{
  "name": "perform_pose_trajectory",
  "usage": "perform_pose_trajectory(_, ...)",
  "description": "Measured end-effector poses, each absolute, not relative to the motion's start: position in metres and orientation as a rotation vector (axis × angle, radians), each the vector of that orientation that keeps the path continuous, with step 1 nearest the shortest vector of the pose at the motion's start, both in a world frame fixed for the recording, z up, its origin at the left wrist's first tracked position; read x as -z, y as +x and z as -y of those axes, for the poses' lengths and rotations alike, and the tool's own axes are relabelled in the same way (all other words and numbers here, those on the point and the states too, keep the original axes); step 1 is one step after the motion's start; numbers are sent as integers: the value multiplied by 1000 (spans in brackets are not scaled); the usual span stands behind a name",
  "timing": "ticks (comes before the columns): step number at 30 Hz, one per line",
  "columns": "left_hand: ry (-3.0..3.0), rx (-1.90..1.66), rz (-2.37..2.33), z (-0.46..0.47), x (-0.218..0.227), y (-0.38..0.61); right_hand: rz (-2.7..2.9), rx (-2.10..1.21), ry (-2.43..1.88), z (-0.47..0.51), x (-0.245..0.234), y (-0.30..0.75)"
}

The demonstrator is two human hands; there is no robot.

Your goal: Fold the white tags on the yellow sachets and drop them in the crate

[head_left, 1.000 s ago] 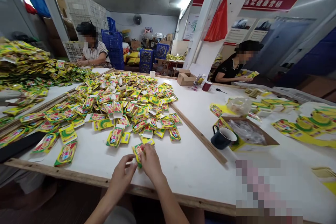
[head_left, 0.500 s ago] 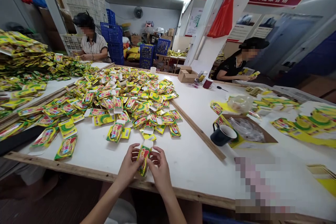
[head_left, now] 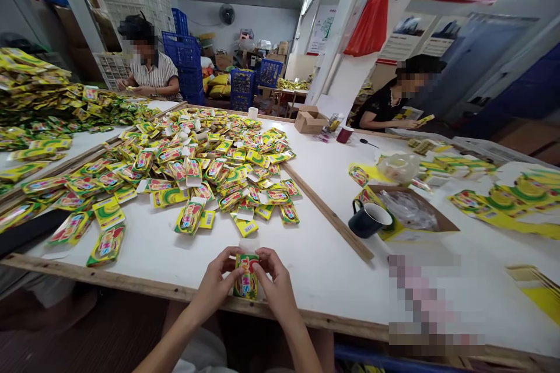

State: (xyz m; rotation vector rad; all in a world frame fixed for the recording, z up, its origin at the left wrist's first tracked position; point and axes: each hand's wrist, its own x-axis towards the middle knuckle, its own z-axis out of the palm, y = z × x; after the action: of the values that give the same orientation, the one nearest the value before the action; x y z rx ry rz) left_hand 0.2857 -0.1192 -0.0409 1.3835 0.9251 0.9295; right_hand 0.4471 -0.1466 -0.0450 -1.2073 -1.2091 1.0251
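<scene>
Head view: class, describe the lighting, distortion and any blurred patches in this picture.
Head view: even indoor lighting with bright glare beside the white pillar; wide-angle lens bends the table edges; pixelated patches hide two faces and a spot at lower right; both hands and the packet are sharp.

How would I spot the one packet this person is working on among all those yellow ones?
Start at the big white table and its heap of packets, then come to the near wooden edge. There the left hand and right hand pinch one yellow-green packet between them. It alone is lifted upright, apart from the heap.
</scene>
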Motion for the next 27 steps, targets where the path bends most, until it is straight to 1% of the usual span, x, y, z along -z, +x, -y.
perform_pose_trajectory(3, 1396, -912, -935, 115, 41, 285, 1242, -972, -1244, 142, 45, 445)
perform_pose_trajectory(7, 1420, -1008, -919, 107, 44, 289, 1264, -873, -1282, 138, 47, 442)
perform_pose_trajectory(12, 1321, -1109, -813, 101, 41, 300, 1154, -800, -1233, 140, 47, 442)
perform_pose_trajectory(18, 1603, -1054, -919, 100, 33, 299, 1331, -754, -1220, 144, 36, 444)
perform_pose_trajectory(23, 1528, -1068, -982, 103, 31, 298, 1295, -693, -1302, 139, 32, 437)
perform_pose_trajectory(27, 1418, -1062, -1001, 102, 31, 300, 1298, -740, -1353, 134, 27, 437)
